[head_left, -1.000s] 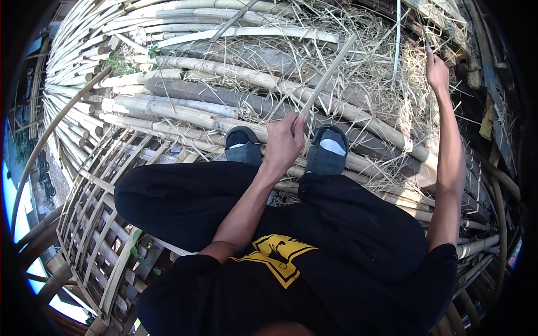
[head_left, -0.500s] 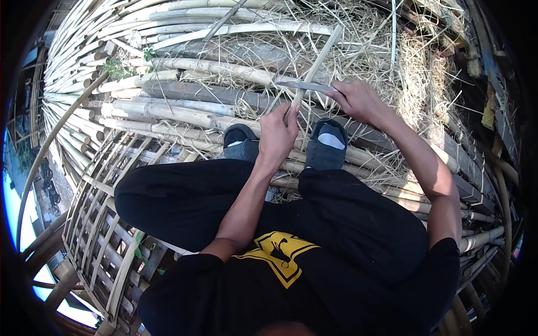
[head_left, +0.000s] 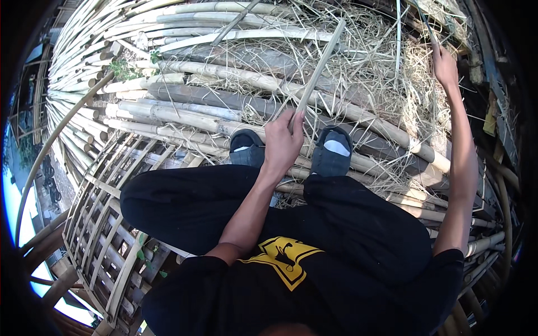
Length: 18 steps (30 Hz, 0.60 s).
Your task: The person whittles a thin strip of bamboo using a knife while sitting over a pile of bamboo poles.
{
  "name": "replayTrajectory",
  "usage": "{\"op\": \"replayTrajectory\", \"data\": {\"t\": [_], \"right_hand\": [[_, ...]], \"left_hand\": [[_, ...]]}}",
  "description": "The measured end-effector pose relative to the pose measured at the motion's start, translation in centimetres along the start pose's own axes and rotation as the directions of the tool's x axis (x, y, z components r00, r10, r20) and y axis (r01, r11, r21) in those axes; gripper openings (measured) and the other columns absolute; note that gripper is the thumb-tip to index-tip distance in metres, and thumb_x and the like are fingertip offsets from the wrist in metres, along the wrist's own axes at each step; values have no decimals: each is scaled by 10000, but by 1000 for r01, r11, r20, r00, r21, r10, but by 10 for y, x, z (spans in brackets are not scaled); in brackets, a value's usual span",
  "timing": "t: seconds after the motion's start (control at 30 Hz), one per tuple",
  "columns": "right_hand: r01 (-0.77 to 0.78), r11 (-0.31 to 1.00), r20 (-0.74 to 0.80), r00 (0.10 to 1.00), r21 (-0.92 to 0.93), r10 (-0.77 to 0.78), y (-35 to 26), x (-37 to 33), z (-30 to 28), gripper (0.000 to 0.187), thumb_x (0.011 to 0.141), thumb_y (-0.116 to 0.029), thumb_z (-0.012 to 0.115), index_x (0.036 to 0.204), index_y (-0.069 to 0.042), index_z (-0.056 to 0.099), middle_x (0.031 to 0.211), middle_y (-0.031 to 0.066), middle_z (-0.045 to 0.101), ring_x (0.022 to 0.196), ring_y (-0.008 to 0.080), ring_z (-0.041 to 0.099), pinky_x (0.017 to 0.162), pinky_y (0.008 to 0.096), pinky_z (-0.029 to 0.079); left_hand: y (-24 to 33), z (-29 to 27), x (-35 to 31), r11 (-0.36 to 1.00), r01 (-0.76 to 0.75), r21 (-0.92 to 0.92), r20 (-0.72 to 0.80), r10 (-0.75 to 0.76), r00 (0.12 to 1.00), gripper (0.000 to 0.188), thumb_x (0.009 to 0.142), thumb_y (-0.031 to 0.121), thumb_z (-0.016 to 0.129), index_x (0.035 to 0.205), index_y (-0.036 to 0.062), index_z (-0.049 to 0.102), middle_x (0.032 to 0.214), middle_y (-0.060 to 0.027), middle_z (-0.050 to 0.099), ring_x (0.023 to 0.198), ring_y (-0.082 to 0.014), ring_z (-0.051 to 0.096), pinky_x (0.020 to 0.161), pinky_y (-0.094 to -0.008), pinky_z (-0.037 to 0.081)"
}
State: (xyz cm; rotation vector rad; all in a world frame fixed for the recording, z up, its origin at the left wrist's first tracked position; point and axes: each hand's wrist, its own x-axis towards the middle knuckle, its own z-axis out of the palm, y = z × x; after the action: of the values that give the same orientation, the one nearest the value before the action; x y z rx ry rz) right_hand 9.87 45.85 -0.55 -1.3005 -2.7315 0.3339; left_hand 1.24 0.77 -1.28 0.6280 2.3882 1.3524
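Note:
In front of my feet, my left hand (head_left: 283, 140) is closed round the lower end of a flat bamboo strip (head_left: 321, 66). The strip slants up and away to the right. Far out to the right, at the end of an outstretched arm, my right hand (head_left: 445, 67) grips a knife (head_left: 428, 27). Its thin dark blade points toward the far edge, well apart from the strip. The knife's handle is mostly hidden in my fingers.
Bamboo poles (head_left: 207, 70) lie across the ground under my sandals (head_left: 330, 154). Pale shavings (head_left: 364, 73) cover the right side. A woven bamboo lattice (head_left: 103, 252) stands at lower left, near a curved cane (head_left: 53, 134). Dark timber (head_left: 493, 61) runs along the right edge.
My right hand has swung the knife away from the bamboo strip, out to the far right, and that arm is straighter. The left hand keeps hold of the strip, nearly unmoved.

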Motion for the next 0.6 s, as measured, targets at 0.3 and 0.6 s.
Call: {"op": "replayTrajectory", "data": {"t": [0.3, 0.6], "right_hand": [[433, 781, 387, 694, 450, -608, -164, -157, 41, 400, 979, -384, 433, 859, -21, 548, 592, 206, 546, 578, 414, 544, 568, 489, 424], [621, 716, 322, 639, 319, -698, -156, -159, 63, 404, 973, -414, 414, 864, -59, 571, 595, 201, 570, 603, 416, 587, 554, 501, 459]], "left_hand": [[-9, 9, 1, 997, -46, 69, -64, 51, 997, 161, 920, 106, 580, 852, -35, 618, 543, -147, 533, 436, -183, 485, 441, -335, 363], [-11, 10, -1, 982, -81, 173, -49, 91, 995, 200, 921, 105, 552, 764, -18, 532, 615, -235, 539, 568, -413, 557, 503, -453, 403]]}}
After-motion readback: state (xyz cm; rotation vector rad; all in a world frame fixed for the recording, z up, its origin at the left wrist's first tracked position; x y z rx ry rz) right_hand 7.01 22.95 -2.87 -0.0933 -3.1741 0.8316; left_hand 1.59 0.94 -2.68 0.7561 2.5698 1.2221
